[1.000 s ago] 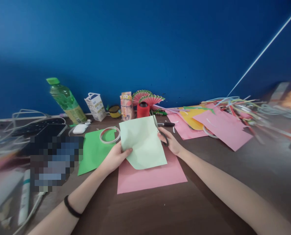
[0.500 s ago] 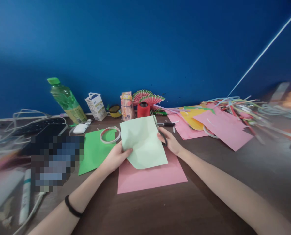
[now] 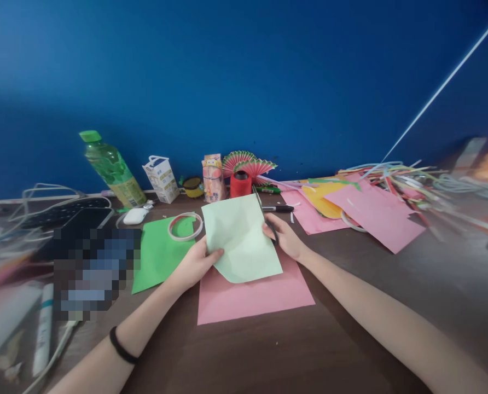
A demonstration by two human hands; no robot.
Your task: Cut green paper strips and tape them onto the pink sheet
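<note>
My left hand (image 3: 195,264) pinches the lower left edge of a pale green sheet of paper (image 3: 241,236) and holds it up over a pink sheet (image 3: 255,295) on the brown table. Gripping a pair of scissors (image 3: 264,214), my right hand (image 3: 285,236) is at the pale sheet's right edge. The blades point up and away along that edge. A bright green sheet (image 3: 158,253) lies to the left, with a tape roll (image 3: 185,226) on its top corner.
Along the blue wall stand a green bottle (image 3: 111,169), a small carton (image 3: 161,178), a red spool (image 3: 240,184) and paper fans (image 3: 248,162). A black marker (image 3: 278,208), pink and yellow sheets (image 3: 375,216) and paper strips (image 3: 408,178) lie right. Cables and a keyboard (image 3: 59,212) are left.
The scissors blades have closed along the pale sheet's right edge and my right hand has shifted slightly towards the paper. My left hand keeps its hold.
</note>
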